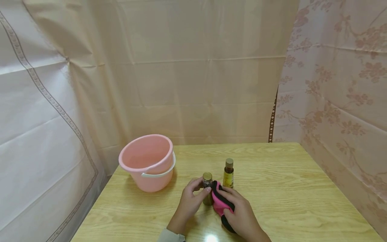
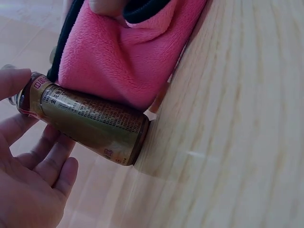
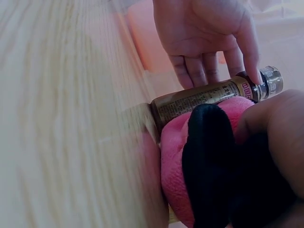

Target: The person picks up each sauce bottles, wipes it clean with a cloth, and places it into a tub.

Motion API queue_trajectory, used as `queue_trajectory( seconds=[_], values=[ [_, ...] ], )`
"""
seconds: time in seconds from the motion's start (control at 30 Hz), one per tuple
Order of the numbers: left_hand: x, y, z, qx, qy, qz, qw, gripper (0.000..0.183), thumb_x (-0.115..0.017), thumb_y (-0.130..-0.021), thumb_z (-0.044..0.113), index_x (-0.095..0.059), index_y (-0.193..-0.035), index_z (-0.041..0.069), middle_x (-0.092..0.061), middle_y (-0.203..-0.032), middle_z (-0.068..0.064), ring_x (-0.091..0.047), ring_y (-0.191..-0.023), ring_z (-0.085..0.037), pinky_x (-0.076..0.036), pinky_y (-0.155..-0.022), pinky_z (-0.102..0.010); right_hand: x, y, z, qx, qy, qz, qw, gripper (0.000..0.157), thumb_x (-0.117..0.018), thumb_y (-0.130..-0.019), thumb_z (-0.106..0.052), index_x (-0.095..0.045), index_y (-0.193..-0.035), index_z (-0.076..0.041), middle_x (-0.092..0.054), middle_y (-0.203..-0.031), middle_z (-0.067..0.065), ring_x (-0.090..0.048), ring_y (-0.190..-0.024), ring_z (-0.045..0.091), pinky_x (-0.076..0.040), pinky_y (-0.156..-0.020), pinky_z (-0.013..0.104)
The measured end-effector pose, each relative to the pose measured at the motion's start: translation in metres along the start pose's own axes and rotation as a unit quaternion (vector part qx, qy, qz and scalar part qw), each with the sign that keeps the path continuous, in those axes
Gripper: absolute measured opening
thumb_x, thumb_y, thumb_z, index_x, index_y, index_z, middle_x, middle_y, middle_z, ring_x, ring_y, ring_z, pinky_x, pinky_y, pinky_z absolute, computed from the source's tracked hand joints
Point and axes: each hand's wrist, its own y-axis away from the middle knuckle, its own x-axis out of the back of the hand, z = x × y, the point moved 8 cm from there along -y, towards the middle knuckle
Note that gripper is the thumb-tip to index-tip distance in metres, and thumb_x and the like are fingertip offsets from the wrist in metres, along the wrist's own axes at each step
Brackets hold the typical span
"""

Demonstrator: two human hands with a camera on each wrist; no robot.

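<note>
A small bottle (image 1: pixel 207 198) with a gold cap and a brownish-gold printed label stands on the table in the head view. Near its neck, my left hand (image 1: pixel 191 198) pinches it between thumb and fingers; the thumb lies just below the cap in the right wrist view. My right hand (image 1: pixel 240 213) grips a bunched pink cloth (image 1: pixel 219 200) with black edging. The plush cloth (image 2: pixel 114 57) presses along the right side of the bottle (image 2: pixel 90 118), its lower part close over the tabletop. Part of the right hand is hidden behind the cloth in the left wrist view.
A second bottle (image 1: pixel 228 174), dark with a yellow label and gold cap, stands upright just beyond the right hand. A pink bucket (image 1: pixel 151 181) with a pale handle is at the table's back left. Curtains (image 1: pixel 193 84) hang behind the wooden table (image 1: pixel 290 195).
</note>
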Motion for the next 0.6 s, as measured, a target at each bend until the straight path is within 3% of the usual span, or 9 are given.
queue_trajectory(
  seconds=[0.27, 0.6],
  values=[
    [0.000, 0.000, -0.001, -0.006, 0.007, 0.000, 1.0000, 0.038, -0.077, -0.094, 0.027, -0.071, -0.131, 0.021, -0.070, -0.119, 0.002, -0.064, -0.113, -0.017, -0.049, -0.104, -0.048, 0.007, 0.002, -0.010, 0.061, -0.005, 0.040, 0.997, 0.079, -0.073, -0.072, 0.013, -0.068, -0.136, -0.033, -0.058, -0.147, -0.007, -0.058, -0.133, 0.020, -0.055, -0.099, 0.041],
    [0.000, 0.000, -0.002, 0.020, 0.035, 0.006, 0.9992, 0.036, -0.078, -0.092, 0.024, -0.064, -0.123, 0.014, -0.071, -0.117, -0.004, -0.067, -0.111, -0.020, -0.043, -0.105, -0.051, 0.012, 0.003, -0.016, 0.087, -0.032, 0.060, 0.994, 0.079, -0.070, -0.074, 0.014, -0.066, -0.139, -0.030, -0.057, -0.149, -0.004, -0.058, -0.134, 0.023, -0.045, -0.103, 0.016]
  ],
)
